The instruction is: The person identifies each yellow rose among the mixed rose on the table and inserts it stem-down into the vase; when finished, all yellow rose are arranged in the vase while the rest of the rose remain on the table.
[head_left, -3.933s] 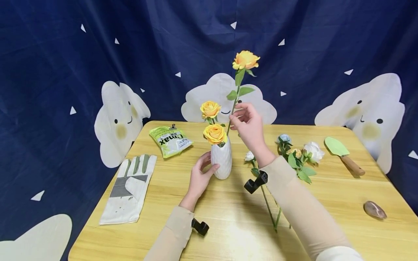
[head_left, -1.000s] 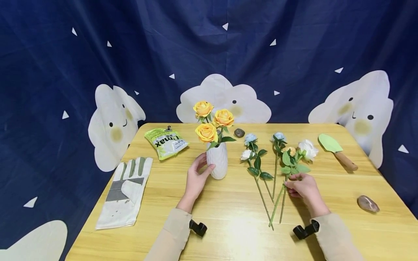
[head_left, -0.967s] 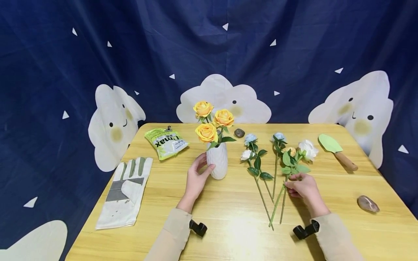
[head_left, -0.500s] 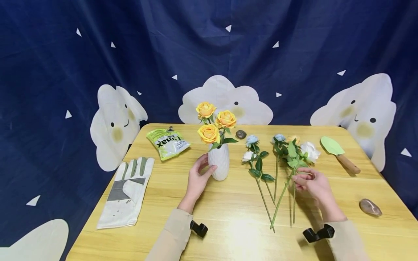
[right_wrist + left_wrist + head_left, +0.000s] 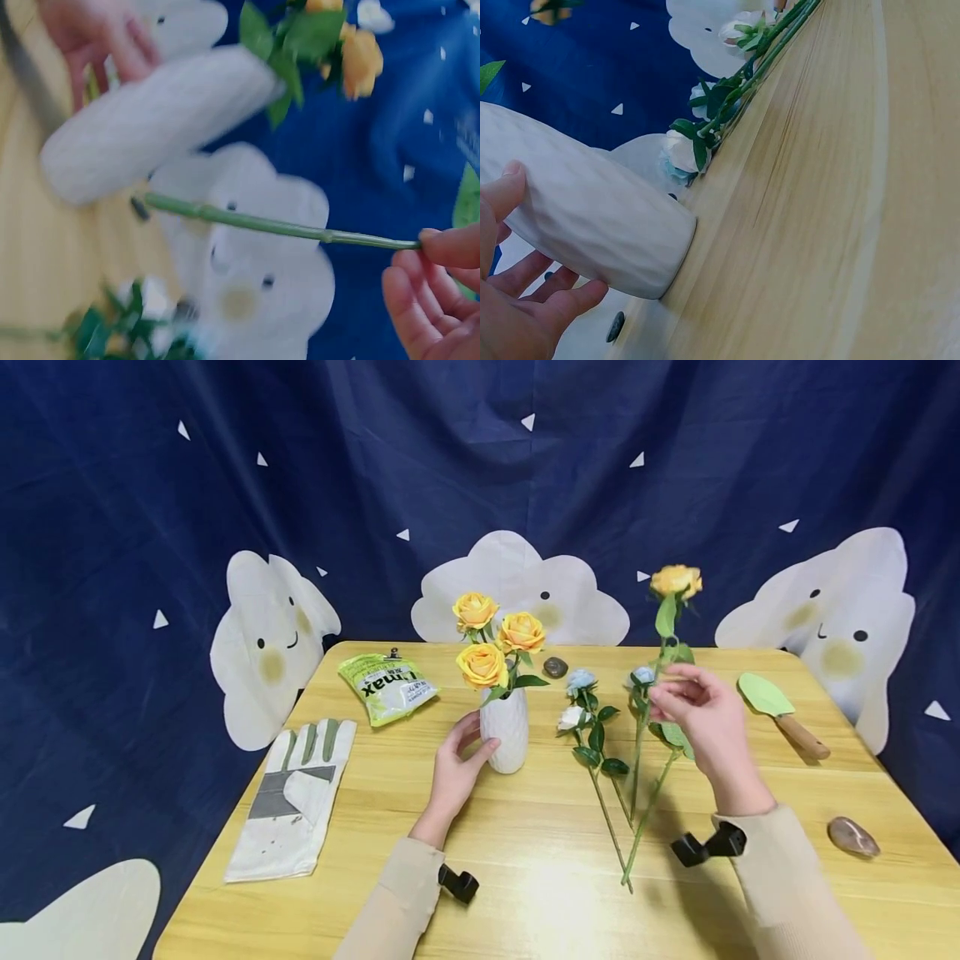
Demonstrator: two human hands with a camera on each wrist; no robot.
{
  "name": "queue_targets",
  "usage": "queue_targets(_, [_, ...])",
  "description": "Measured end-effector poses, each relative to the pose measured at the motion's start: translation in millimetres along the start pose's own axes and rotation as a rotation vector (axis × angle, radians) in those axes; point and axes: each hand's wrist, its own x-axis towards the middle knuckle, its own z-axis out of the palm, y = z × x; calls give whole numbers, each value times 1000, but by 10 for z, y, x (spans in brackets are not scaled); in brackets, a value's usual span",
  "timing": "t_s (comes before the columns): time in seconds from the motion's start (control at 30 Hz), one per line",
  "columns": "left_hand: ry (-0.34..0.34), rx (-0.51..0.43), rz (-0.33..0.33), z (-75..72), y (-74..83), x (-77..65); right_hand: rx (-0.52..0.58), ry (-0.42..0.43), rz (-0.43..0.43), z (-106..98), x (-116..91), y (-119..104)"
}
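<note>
My left hand (image 5: 452, 772) holds the side of the textured white vase (image 5: 506, 735), thumb in front and fingers curled behind; the vase stands upright on the table. Three yellow roses (image 5: 482, 666) rise from its mouth. To the right, my right hand (image 5: 708, 718) pinches the stem of another yellow rose (image 5: 677, 581), raised upright above the table. In the right wrist view the bare lower end of its green stem (image 5: 262, 221) shows, apart from the vase. Beneath and beside that hand lie blue flowers (image 5: 581, 681) and a white flower (image 5: 572, 718); the hand hides part of this bunch.
A green bag (image 5: 387, 687) with a black clip and a work glove (image 5: 292, 802) lie on the left of the wooden table (image 5: 540, 910). One dark stone (image 5: 555, 667) sits behind the vase. A trowel (image 5: 783, 716) and a brown stone (image 5: 852, 837) lie at right.
A third yellow rose went into the vase. My right hand then took another yellow rose from the bunch and lifted it. My left hand stays on the vase.
</note>
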Motion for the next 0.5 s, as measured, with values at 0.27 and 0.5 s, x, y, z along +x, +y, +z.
queue_targets(0.27, [3, 27, 9, -11, -21, 1, 148, 95, -285, 710, 315, -240])
queue_targets(0.5, [-1, 17, 4, -3, -19, -4, 201, 184, -408, 1043, 615, -313])
